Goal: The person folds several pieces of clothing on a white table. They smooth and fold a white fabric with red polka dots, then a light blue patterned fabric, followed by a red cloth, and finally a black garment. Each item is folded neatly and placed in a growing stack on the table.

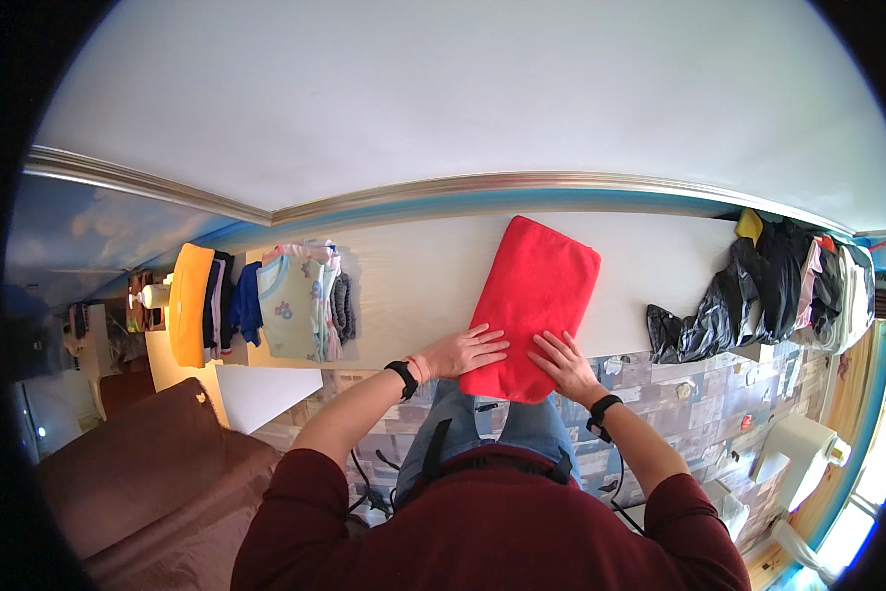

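Note:
A red folded cloth (535, 288), perhaps a towel or fleece, lies at a slant on a long pale table (413, 288). Its near end hangs slightly past the table's front edge, above my knees. My left hand (468, 352) rests flat on the cloth's lower left side, fingers pointing inward. On the lower right side lies my right hand (565, 366), palm down with its fingers spread. Neither hand grips the fabric. Both wrists wear black bands.
Stacked folded clothes (295, 303) stand at the table's left, beside an orange folded cloth (191, 304). Black plastic bags (709, 303) and more fabric fill the right end. A brown sofa (155, 473) is at lower left. A white cabinet (801, 458) stands at right.

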`<state>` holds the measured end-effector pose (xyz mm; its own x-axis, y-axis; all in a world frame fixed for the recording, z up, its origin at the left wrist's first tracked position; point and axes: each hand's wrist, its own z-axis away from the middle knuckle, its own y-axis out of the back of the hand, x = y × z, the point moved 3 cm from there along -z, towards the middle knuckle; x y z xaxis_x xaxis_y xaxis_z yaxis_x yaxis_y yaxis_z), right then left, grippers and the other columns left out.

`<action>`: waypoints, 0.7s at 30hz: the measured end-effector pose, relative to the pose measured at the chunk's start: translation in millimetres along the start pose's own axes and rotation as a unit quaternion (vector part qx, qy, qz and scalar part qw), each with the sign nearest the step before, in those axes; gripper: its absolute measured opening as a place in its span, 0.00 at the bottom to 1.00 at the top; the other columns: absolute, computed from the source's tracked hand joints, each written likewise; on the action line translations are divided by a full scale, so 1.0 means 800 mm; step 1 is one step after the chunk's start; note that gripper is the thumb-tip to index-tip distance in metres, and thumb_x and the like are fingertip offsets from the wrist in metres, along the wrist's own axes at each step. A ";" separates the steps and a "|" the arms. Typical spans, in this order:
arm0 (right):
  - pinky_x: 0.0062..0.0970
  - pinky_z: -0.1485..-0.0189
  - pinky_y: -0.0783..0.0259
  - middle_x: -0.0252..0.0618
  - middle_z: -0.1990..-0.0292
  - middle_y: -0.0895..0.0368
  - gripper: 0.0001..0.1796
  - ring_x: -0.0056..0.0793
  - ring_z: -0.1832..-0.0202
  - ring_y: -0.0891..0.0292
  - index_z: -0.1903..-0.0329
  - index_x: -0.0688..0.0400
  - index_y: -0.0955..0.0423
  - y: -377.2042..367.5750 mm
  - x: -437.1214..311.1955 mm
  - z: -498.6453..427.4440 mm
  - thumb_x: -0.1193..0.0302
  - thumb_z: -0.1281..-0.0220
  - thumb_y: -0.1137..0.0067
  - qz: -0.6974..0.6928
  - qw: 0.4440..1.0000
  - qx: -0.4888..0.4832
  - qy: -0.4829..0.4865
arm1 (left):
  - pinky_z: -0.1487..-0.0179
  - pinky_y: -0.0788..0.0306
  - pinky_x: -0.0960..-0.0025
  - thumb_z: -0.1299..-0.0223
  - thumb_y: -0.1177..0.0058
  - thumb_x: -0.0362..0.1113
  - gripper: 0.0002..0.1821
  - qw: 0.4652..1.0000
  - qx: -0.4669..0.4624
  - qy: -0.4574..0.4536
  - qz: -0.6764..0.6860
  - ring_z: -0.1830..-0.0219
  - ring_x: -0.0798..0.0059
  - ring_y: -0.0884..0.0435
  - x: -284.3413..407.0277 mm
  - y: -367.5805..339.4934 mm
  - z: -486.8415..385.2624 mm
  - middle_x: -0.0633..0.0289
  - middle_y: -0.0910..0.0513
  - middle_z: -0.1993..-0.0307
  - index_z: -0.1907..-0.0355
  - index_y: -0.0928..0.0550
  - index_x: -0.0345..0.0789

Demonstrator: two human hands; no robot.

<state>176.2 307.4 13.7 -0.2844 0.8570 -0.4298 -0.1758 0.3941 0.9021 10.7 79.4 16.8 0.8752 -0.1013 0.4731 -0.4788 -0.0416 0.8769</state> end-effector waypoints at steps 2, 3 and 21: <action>0.53 0.23 0.41 0.46 0.28 0.32 0.31 0.44 0.26 0.36 0.35 0.52 0.26 0.014 0.001 0.010 0.68 0.44 0.35 -0.086 0.995 0.058 -0.002 | 0.25 0.34 0.54 0.36 0.46 0.36 0.25 0.997 -0.002 0.006 0.080 0.30 0.56 0.25 0.001 0.017 -0.008 0.59 0.20 0.34 0.35 0.20 0.47; 0.52 0.24 0.38 0.48 0.31 0.27 0.29 0.46 0.29 0.31 0.37 0.54 0.23 0.018 0.003 0.015 0.68 0.44 0.34 -0.116 0.991 0.072 -0.010 | 0.29 0.32 0.57 0.36 0.43 0.38 0.23 0.982 -0.010 0.081 0.173 0.34 0.58 0.22 -0.004 0.026 -0.014 0.58 0.18 0.39 0.37 0.20 0.43; 0.22 0.54 0.25 0.33 0.57 0.15 0.23 0.15 0.57 0.23 0.43 0.67 0.23 0.119 0.047 -0.042 0.59 0.24 0.40 -0.584 0.680 0.252 -0.366 | 0.28 0.33 0.65 0.39 0.29 0.38 0.42 0.773 0.121 0.348 0.516 0.33 0.71 0.26 -0.018 0.084 -0.098 0.58 0.24 0.33 0.26 0.35 0.32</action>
<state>117.2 365.8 82.4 0.3489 -0.2742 -0.8961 0.5179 0.8534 -0.0595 -29.0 156.4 75.6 -0.1981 0.3510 0.9152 -0.8718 -0.4898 -0.0008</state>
